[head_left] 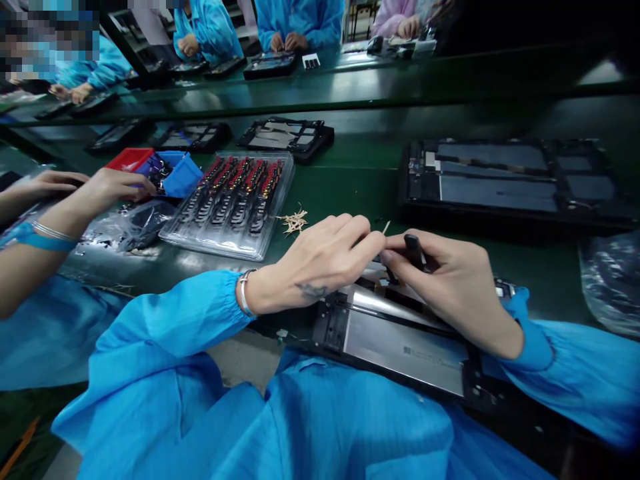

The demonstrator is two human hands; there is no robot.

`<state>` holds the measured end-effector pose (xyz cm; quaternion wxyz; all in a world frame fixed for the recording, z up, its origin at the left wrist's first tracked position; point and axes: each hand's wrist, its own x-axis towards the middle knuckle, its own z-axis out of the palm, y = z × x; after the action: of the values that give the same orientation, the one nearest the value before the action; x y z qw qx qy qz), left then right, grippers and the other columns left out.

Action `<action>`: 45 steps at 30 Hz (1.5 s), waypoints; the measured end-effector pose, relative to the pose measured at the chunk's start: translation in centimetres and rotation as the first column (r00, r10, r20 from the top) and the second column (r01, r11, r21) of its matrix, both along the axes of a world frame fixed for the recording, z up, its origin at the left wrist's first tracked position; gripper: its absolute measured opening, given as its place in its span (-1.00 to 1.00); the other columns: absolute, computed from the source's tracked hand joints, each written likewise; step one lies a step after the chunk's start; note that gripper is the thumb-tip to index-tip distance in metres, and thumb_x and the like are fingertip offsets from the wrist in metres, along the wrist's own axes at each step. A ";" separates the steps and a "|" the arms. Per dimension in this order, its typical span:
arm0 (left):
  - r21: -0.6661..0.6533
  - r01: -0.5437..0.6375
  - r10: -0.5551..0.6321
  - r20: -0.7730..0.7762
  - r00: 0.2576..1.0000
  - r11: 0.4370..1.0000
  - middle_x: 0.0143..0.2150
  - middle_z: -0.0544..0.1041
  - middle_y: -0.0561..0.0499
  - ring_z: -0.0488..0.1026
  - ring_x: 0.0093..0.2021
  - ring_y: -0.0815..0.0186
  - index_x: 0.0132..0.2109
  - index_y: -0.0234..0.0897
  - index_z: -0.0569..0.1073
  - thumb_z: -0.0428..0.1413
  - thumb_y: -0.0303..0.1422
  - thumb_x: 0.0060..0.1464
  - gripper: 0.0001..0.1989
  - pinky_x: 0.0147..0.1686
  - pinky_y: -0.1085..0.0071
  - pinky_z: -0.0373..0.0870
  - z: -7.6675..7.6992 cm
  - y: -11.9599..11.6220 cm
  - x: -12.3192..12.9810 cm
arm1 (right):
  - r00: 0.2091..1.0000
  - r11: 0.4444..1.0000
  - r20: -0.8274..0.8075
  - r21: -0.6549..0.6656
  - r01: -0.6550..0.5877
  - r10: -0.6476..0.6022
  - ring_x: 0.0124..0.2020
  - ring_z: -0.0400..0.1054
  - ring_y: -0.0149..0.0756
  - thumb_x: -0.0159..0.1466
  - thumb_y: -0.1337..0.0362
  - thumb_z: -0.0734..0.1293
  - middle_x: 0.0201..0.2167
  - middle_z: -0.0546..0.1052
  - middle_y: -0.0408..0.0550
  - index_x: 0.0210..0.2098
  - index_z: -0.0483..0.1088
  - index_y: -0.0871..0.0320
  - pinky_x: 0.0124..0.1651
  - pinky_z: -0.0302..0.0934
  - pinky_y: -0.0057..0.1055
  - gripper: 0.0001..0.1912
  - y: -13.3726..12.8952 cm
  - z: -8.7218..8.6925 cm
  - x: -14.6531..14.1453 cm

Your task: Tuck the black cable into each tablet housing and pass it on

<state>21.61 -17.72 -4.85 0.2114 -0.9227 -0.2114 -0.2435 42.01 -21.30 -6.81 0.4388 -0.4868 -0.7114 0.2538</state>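
An opened tablet (405,350) with silvery battery packs lies in front of me, close to the bench edge. Over its far side my left hand (333,257) is closed, fingers bent together, its fingertips meeting those of the right hand. My right hand (450,287) grips a slim black tool (414,252); its working end is mostly hidden. Between the two hands a thin tan strip (387,227) sticks up, like those in the small pile of tan strips (295,220) beyond my left wrist. What the left fingertips pinch is covered.
A clear plastic tray (227,207) of small red-and-black parts stands left, near a blue bin (180,175) and a red bin (131,160). A co-worker's hands (113,190) reach there. Another opened tablet (500,177) lies beyond my right hand; a plastic bag (613,280) sits far right.
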 end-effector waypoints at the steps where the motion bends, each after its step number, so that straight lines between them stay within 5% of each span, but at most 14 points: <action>1: -0.002 0.004 -0.004 0.004 1.000 1.000 -0.32 0.49 -0.01 0.41 -0.32 0.31 -0.22 -0.30 0.43 -0.09 -0.42 0.49 -0.71 -0.28 0.36 0.32 -0.1 0.2 -0.1 | 1.000 1.000 0.010 0.000 -0.003 0.003 -0.46 0.32 -0.39 0.33 0.23 0.38 -0.48 0.52 -0.18 -0.35 0.56 0.09 -0.36 0.18 -0.39 -0.85 0.0 0.0 0.0; 7: -0.157 -0.239 0.240 -0.016 0.971 0.958 -0.22 0.53 -0.08 0.46 -0.22 0.28 -0.15 -0.31 0.45 -0.08 -0.48 0.43 -0.78 -0.23 0.37 0.34 -0.8 4.5 -3.4 | 0.998 0.995 -0.037 -0.083 0.050 -0.053 -0.50 0.36 -0.35 0.28 0.18 0.42 -0.45 0.58 -0.13 -0.31 0.60 0.07 -0.44 0.19 -0.39 -0.87 0.1 0.3 0.0; 14: -0.310 -0.496 0.361 -0.404 0.841 0.811 -0.03 0.55 -0.23 0.50 -0.06 0.14 0.08 -0.44 0.51 -0.11 -0.51 0.43 -0.69 -0.10 0.30 0.40 -0.7 7.6 -8.5 | 0.988 0.970 -0.092 -0.220 0.099 -0.121 -0.51 0.39 -0.32 0.20 0.05 0.48 -0.46 0.59 -0.03 -0.32 0.64 0.12 -0.51 0.21 -0.40 -0.74 0.6 -0.4 0.7; 17: -0.322 -0.451 0.343 -0.341 0.875 0.832 0.10 0.53 -0.28 0.47 0.05 0.10 0.19 -0.44 0.51 -0.10 -0.58 0.38 -0.61 0.05 0.21 0.38 -0.5 6.6 -7.8 | 0.970 0.948 -0.174 -0.296 0.115 -0.172 -0.49 0.40 -0.34 0.18 0.06 0.52 -0.40 0.60 -0.03 -0.27 0.65 0.11 -0.50 0.25 -0.42 -0.74 0.6 -0.7 0.5; 20: -0.523 -0.199 0.265 0.053 0.963 0.828 0.00 0.57 -0.19 0.48 -0.04 0.17 0.10 -0.35 0.60 0.02 -0.38 0.44 -0.70 0.02 0.25 0.39 -1.0 5.0 -5.1 | 0.927 0.931 -0.314 -0.354 0.087 -0.206 -0.51 0.34 -0.36 0.13 0.08 0.56 -0.45 0.55 -0.06 -0.28 0.63 0.11 -0.53 0.23 -0.44 -0.74 0.5 -0.7 -0.1; 22: -0.763 0.114 0.213 0.316 0.925 0.636 -0.12 0.60 -0.09 0.47 -0.17 0.29 0.04 -0.29 0.63 0.10 -0.21 0.42 -0.70 -0.12 0.36 0.39 -1.6 4.0 -2.7 | 0.909 0.931 -0.367 -0.360 0.055 -0.196 -0.53 0.30 -0.38 0.12 0.10 0.57 -0.52 0.50 -0.11 -0.31 0.61 0.12 -0.53 0.22 -0.44 -0.75 0.4 -0.7 -0.4; 25: -0.858 0.483 0.274 0.513 0.813 0.174 -0.19 0.58 -0.02 0.38 -0.31 0.40 -0.04 -0.30 0.62 0.14 -0.09 0.38 -0.64 -0.29 0.45 0.31 -1.7 3.0 0.3 | 0.918 0.943 -0.359 -0.330 0.042 -0.167 -0.57 0.25 -0.42 0.14 0.12 0.55 -0.59 0.42 -0.19 -0.32 0.59 0.12 -0.51 0.18 -0.44 -0.78 0.3 -0.9 -0.4; 26: -0.832 0.547 0.298 0.547 0.782 0.090 -0.22 0.56 0.00 0.35 -0.34 0.42 -0.09 -0.31 0.61 0.15 -0.08 0.36 -0.64 -0.31 0.46 0.28 -1.5 2.9 0.9 | 0.921 0.950 -0.355 -0.310 0.044 -0.159 -0.57 0.24 -0.43 0.18 0.12 0.53 -0.59 0.42 -0.20 -0.30 0.59 0.12 -0.50 0.17 -0.44 -0.79 0.4 -0.9 -0.3; 28: -0.815 0.578 0.292 0.565 0.772 0.047 -0.31 0.49 0.05 0.30 -0.37 0.44 -0.20 -0.33 0.59 0.19 -0.08 0.32 -0.64 -0.32 0.46 0.24 -0.7 3.1 1.5 | 0.928 0.966 -0.351 -0.256 0.034 -0.125 -0.53 0.25 -0.44 0.27 0.10 0.48 -0.53 0.46 -0.19 -0.22 0.59 0.11 -0.45 0.20 -0.43 -0.79 0.5 -0.7 0.2; 33: -0.940 0.274 0.038 0.287 0.957 0.201 -0.41 0.43 0.07 0.30 -0.39 0.41 -0.29 -0.35 0.58 0.17 -0.14 0.30 -0.66 -0.38 0.45 0.13 1.4 4.1 1.1 | 0.974 0.995 -0.220 -0.094 0.027 -0.047 -0.42 0.32 -0.43 0.34 0.14 0.45 -0.36 0.57 -0.17 -0.14 0.59 0.07 -0.34 0.23 -0.40 -0.83 1.0 0.8 1.1; 36: -0.912 0.153 -0.082 0.132 0.988 0.379 -0.38 0.43 0.07 0.30 -0.39 0.42 -0.28 -0.34 0.56 0.13 -0.20 0.35 -0.69 -0.40 0.46 0.13 1.9 4.4 0.6 | 0.987 0.998 -0.161 -0.065 0.005 -0.016 -0.42 0.35 -0.43 0.31 0.24 0.46 -0.43 0.55 -0.19 -0.26 0.57 0.09 -0.32 0.22 -0.41 -0.93 1.1 1.2 1.1; 39: -0.851 0.174 -0.134 0.123 0.983 0.495 -0.21 0.50 0.03 0.42 -0.27 0.36 -0.05 -0.31 0.50 0.22 -0.07 0.31 -0.64 -0.31 0.48 0.29 2.0 4.3 0.0 | 0.975 0.995 -0.221 -0.095 -0.002 -0.019 -0.45 0.34 -0.44 0.29 0.26 0.48 -0.50 0.52 -0.22 -0.30 0.55 0.09 -0.35 0.21 -0.42 -0.94 1.0 1.0 1.0; 43: -0.437 0.276 -0.163 0.277 0.947 0.856 -0.10 0.50 -0.06 0.46 -0.18 0.30 0.04 -0.32 0.39 0.20 -0.11 0.35 -0.63 -0.22 0.42 0.42 1.7 3.5 0.1 | 0.933 0.987 -0.359 -0.155 -0.034 -0.024 -0.54 0.24 -0.47 0.27 0.25 0.50 -0.53 0.52 -0.22 -0.33 0.54 0.10 -0.46 0.14 -0.42 -0.90 0.8 0.9 0.9; 45: -0.140 0.221 -0.182 0.247 0.952 0.965 -0.16 0.49 -0.07 0.47 -0.19 0.27 -0.04 -0.32 0.40 0.10 -0.24 0.44 -0.80 -0.21 0.38 0.43 1.6 2.9 0.6 | 0.925 0.988 -0.379 -0.147 -0.039 -0.020 -0.56 0.21 -0.48 0.30 0.23 0.49 -0.52 0.52 -0.21 -0.35 0.53 0.11 -0.50 0.11 -0.42 -0.87 0.5 1.1 0.9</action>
<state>22.20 -14.81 -3.30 0.0814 -0.9190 -0.1586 -0.3516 42.90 -20.76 -5.73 0.5285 -0.4571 -0.5940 0.3987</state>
